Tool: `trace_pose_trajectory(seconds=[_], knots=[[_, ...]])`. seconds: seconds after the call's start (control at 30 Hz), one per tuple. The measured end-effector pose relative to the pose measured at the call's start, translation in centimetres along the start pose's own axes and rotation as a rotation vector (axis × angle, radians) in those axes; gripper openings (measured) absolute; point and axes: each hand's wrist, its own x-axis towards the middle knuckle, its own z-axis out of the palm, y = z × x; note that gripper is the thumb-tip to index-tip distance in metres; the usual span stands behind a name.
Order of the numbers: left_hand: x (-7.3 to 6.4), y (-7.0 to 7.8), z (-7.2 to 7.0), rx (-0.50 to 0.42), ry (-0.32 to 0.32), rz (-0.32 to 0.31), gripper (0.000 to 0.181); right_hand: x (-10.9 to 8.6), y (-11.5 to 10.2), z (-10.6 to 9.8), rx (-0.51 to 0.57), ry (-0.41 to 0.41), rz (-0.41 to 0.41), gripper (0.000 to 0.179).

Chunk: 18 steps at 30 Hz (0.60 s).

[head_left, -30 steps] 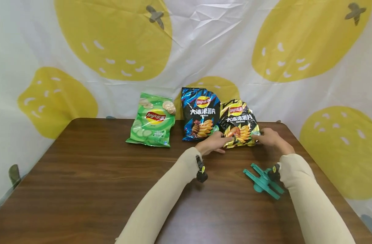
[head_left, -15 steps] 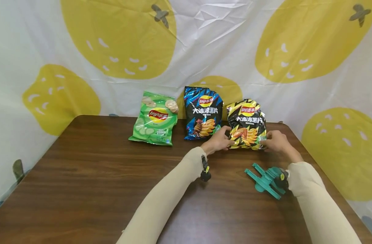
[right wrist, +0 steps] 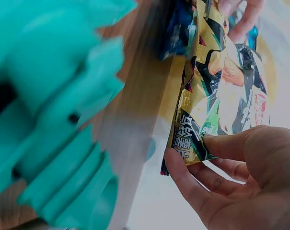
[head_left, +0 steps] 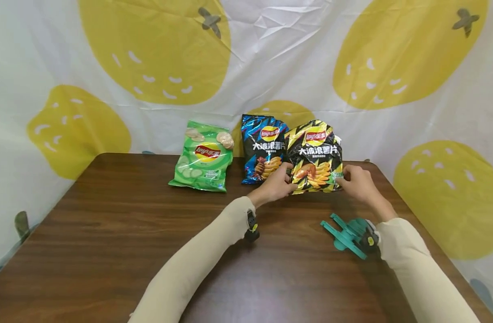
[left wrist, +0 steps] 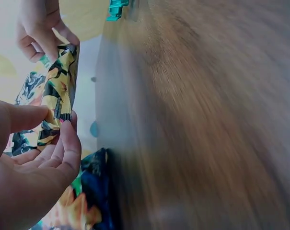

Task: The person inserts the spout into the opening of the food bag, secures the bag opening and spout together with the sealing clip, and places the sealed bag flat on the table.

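Two hands pinch one bag in the head view: the left hand (head_left: 274,185) and the right hand (head_left: 359,183) each have thumb and fingers clamped on a lower corner of the black-and-yellow Lay's bag (head_left: 313,154). The fingertips behind it are hidden. It covers the right edge of the blue-and-black Lay's bag (head_left: 262,128), whose lower corner lies behind the left fingers. Half a second ago a gap parted these bags; now the held one sits higher and further left. Well left of the left fingers is the green Lay's bag (head_left: 202,157). Nearer than the right fingers, a teal plastic device (head_left: 343,235) lies on the wooden table (head_left: 270,278), partly covered by the right wrist camera (head_left: 369,240).

From the left wrist, the held bag's bottom edge runs from the left fingers to the right ones; the blue-and-black bag, just below the left fingers, is cut off.

From the right wrist, the left hand is cut off beyond the bag. Left of the right fingers, the teal device, blurred and cropped, blocks much of the table.
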Motion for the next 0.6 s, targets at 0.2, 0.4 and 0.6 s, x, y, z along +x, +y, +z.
trace_pose_trajectory(seconds=[0.2,0.4,0.6], knots=[[-1.9,-0.1,-2.2,-0.005,0.011,0.032,0.060,-0.2,-2.6,0.4,0.025,-0.021,-0.014,0.021],[-4.2,-0.3,-4.1,-0.015,0.016,0.063,0.061,-0.7,-5.1,0.9,0.031,0.004,-0.067,0.017],[-7.4,-0.6,-5.8,0.037,0.019,0.114,0.059,-2.1,-7.8,1.5,0.052,0.023,-0.095,0.014]])
